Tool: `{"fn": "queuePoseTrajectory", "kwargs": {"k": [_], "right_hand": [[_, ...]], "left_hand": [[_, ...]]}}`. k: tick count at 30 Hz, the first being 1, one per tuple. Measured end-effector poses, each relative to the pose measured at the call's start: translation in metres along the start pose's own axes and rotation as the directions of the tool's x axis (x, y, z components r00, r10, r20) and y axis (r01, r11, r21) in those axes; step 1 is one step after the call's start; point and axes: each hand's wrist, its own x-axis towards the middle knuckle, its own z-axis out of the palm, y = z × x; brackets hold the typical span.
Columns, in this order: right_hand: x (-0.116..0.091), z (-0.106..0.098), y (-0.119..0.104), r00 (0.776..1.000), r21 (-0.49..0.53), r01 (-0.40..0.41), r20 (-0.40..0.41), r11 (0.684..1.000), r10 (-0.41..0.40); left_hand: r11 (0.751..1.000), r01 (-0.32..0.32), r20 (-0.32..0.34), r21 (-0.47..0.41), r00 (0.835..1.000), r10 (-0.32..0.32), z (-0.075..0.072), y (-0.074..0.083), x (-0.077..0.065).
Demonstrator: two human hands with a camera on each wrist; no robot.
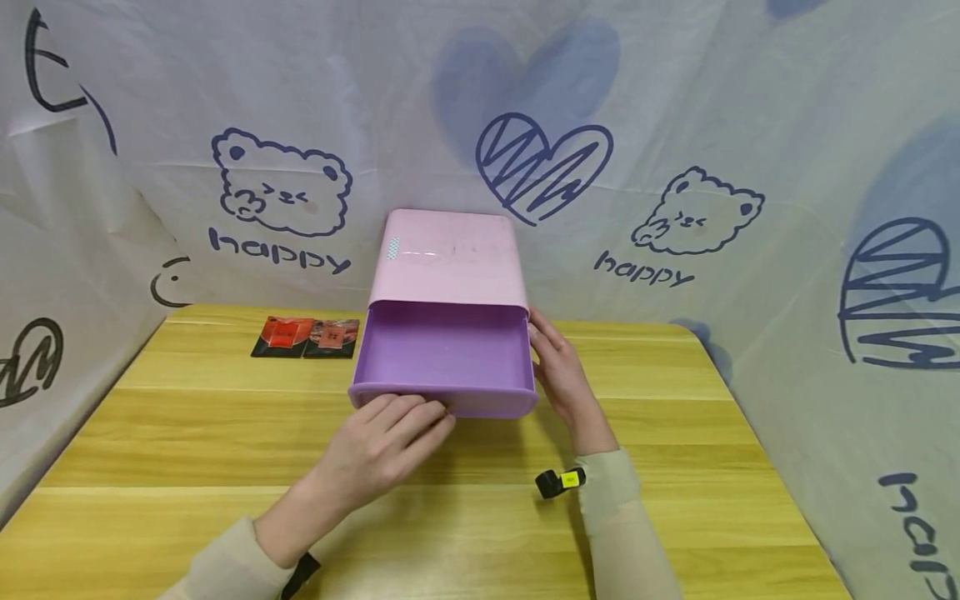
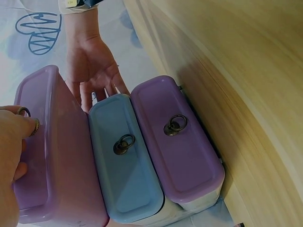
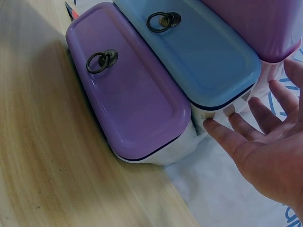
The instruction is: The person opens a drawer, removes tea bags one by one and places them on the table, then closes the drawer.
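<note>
Head view shows one purple drawer (image 1: pixel 446 354), probably light, stiff and slippery, jutting from a pink cabinet (image 1: pixel 450 260) on the table (image 1: pixel 675 433), left hand (image 1: pixel 386 446) pinching its ring (image 2: pixel 22 110), likely the surest hold, right hand (image 1: pixel 562 371), fingers extended, beside the cabinet.

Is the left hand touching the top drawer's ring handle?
Touching. The left wrist view shows the left hand pinching the ring handle, no gap visible.

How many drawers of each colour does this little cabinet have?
Purple drawers: 2
Blue drawer: 1
Total: 3
</note>
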Motion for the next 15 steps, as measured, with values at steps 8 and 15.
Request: {"fn": "queuePoseTrajectory", "kwargs": {"k": [8,15], "right_hand": [[-0.0004,-0.0002,0.0004,1.0,0.003,0.005,-0.004,1.0,-0.005],[-0.0003,0.0002,0.0,1.0,0.008,0.007,-0.002,1.0,-0.007]], "left_hand": [[1.0,-0.003,-0.029,-0.001,1.0,0.003,-0.0013,-0.0023,0.0051],[1.0,0.004,-0.03,0.003,1.0,-0.004,-0.0012,-0.0037,0.0066]]}}
